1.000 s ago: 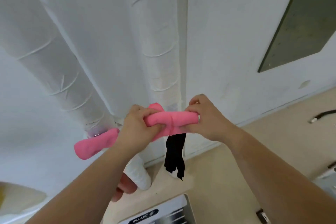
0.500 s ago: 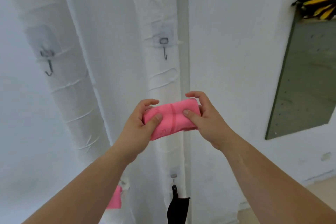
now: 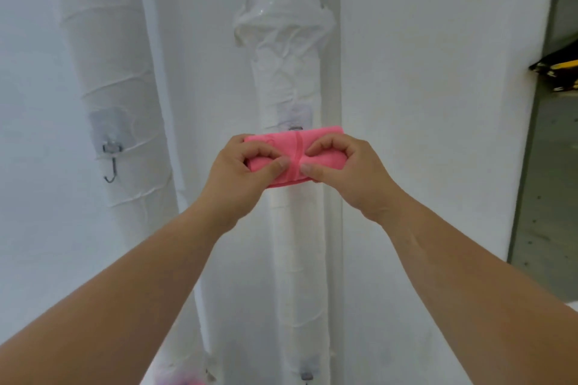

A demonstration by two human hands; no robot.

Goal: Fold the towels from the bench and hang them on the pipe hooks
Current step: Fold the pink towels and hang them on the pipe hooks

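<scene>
Pink folded towel (image 3: 298, 142) is up in front of the middle wrapped pipe (image 3: 286, 72), held level between both hands at the height of that pipe's adhesive hook pad (image 3: 294, 111). Left hand (image 3: 233, 175) pinches the left half, thumb and curled fingers closed on the cloth. Right hand (image 3: 347, 175) pinches the right half the same way. Thumb tips sit close together near the stitched band across the middle. I can't tell whether the towel touches the pipe or its hook.

Around: a second wrapped pipe (image 3: 115, 87) on the left carries a clear pad with a metal hook (image 3: 111, 166) hanging from it, well apart from the towel. White wall (image 3: 422, 103) is right of the pipes, then a grey panel (image 3: 547, 197) at the right edge. A yellow-and-black object (image 3: 556, 75) pokes in there, cut off, and I can't identify it.

In the way: towel and hands cover the middle pipe's hook, so only the pad's top and a sliver of metal show above the cloth. Both forearms fill the lower frame. At the bottom edge another hook mount (image 3: 306, 377) on the middle pipe is cropped. A pink blur (image 3: 181, 381) low left is too smeared for me to name.
</scene>
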